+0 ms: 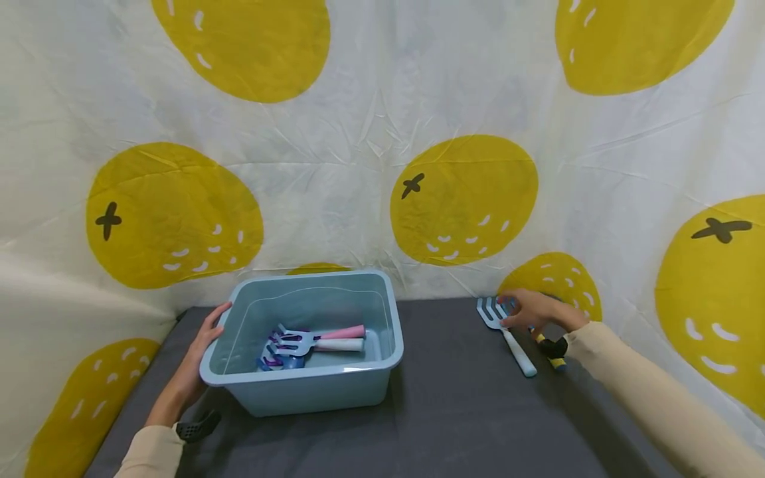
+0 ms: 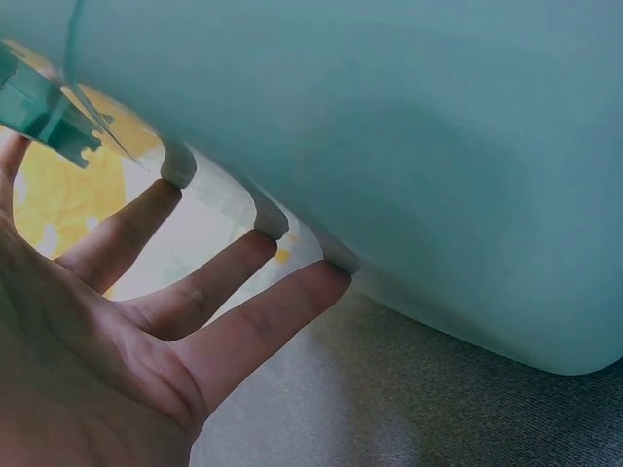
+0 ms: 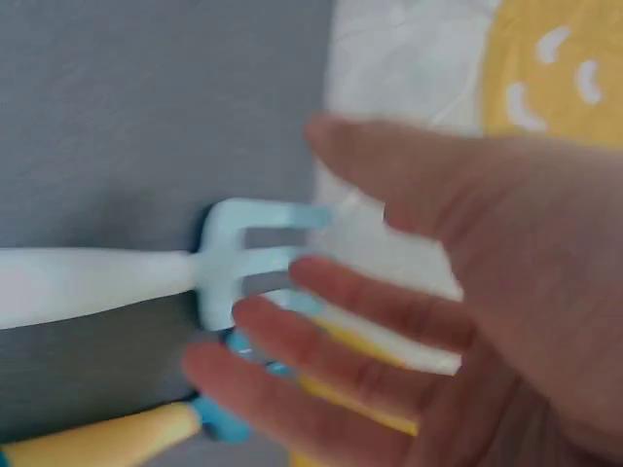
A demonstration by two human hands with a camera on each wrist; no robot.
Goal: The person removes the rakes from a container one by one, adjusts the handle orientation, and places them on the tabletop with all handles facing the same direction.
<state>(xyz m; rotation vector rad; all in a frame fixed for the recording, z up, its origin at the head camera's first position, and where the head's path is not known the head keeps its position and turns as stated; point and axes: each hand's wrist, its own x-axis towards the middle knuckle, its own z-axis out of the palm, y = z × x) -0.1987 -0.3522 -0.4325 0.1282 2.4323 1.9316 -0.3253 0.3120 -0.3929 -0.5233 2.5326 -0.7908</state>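
Blue rake on grey tabletop by lemon-print backdrop, right hand fingers spread touching its tines, yellow-handled tool beside, left hand flat against blue bin holding more rakes.

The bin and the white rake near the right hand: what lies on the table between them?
Nothing: in the head view, only bare grey table stretches between the bin and the white rake.

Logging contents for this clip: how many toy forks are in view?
At least 4: two in the blue bin, a pink-handled fork and a white-handled fork; two by the right hand, a white-handled rake fork and a yellow-handled one. Others may be hidden.
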